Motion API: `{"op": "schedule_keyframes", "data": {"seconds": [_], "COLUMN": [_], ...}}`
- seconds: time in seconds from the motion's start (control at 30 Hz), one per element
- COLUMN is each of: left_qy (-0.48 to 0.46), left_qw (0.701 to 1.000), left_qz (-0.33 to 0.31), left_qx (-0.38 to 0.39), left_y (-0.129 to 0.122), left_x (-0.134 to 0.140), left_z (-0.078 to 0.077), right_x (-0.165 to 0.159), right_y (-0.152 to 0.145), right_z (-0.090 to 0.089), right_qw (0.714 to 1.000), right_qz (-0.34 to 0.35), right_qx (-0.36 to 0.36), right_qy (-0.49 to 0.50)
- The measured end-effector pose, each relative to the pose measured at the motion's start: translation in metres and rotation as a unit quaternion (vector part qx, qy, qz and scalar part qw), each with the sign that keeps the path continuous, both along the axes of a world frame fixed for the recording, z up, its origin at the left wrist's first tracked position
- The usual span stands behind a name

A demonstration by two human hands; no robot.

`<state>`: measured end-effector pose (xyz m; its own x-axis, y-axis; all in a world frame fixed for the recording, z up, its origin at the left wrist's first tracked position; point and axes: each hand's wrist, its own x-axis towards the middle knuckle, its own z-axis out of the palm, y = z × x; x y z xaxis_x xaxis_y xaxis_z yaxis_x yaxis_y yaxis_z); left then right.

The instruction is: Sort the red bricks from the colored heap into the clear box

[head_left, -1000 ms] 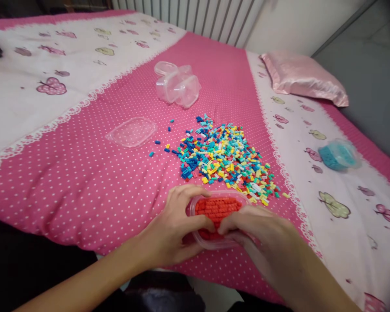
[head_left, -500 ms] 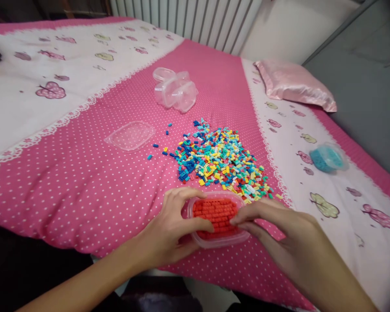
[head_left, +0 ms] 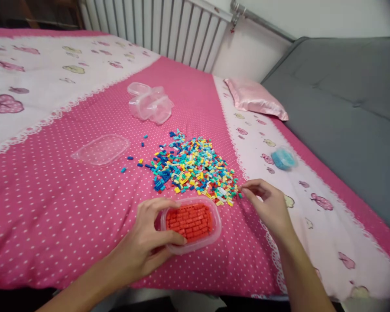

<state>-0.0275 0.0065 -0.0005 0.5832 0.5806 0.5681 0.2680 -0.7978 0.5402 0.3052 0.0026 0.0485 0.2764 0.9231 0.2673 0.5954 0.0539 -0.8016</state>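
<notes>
A clear plastic container (head_left: 216, 225) packed with rows of small red bricks (head_left: 190, 221) sits near the bed's front edge. My left hand (head_left: 154, 234) grips its left side, thumb over the rim at the front and fingers behind. Beyond it lies a loose pile of small mixed-colour toy bricks (head_left: 198, 167) in blue, yellow, green, white and red. At the right edge of that pile, my right hand (head_left: 268, 206) has thumb and forefinger pinched together at the outermost pieces. Whatever is between those fingertips is too small to make out.
A clear lid (head_left: 102, 149) lies flat left of the pile. Several nested clear containers (head_left: 151, 104) stand farther back. A container of light blue pieces (head_left: 283, 159) sits on the right, with a pink pillow (head_left: 255, 99) behind it. The grey headboard (head_left: 341, 99) borders the right side.
My right hand has left the red bricks in the container and moved to the pile's right edge. My left hand still holds the container. The camera view has turned right.
</notes>
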Motion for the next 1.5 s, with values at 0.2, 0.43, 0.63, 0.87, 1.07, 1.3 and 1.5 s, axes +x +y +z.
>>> {"op": "schedule_keyframes", "data": {"seconds": [0.2, 0.43, 0.63, 0.87, 1.07, 1.3, 1.5], "left_qy": [0.011, 0.016, 0.017, 0.024, 0.032, 0.028, 0.026], "left_qw": [1.000, 0.999, 0.999, 0.998, 0.998, 0.998, 0.998], "left_qz": [0.012, 0.027, 0.027, 0.052, 0.053, 0.050, 0.055], "left_qx": [0.007, -0.014, 0.027, -0.001, -0.007, -0.009, -0.007], "left_y": [0.001, -0.001, 0.001, -0.002, -0.003, -0.003, -0.003], "left_x": [-0.002, -0.001, -0.002, -0.002, -0.001, 0.000, 0.000], "left_z": [-0.001, -0.002, -0.002, -0.005, -0.002, -0.001, -0.001], "right_x": [0.015, 0.014, 0.017, -0.019, -0.026, -0.024, -0.027], "right_y": [0.008, 0.016, 0.023, 0.028, 0.032, 0.032, 0.031], "right_z": [-0.014, -0.029, -0.045, -0.048, -0.052, -0.060, -0.060], "right_qw": [0.999, 1.000, 0.996, 0.982, 0.973, 0.967, 0.965], "right_qz": [-0.001, 0.000, -0.006, 0.029, 0.009, -0.012, -0.013], "right_qx": [0.004, 0.011, 0.026, 0.067, 0.083, 0.093, 0.093], "right_qy": [0.036, -0.023, -0.079, -0.174, -0.216, -0.236, -0.246]}}
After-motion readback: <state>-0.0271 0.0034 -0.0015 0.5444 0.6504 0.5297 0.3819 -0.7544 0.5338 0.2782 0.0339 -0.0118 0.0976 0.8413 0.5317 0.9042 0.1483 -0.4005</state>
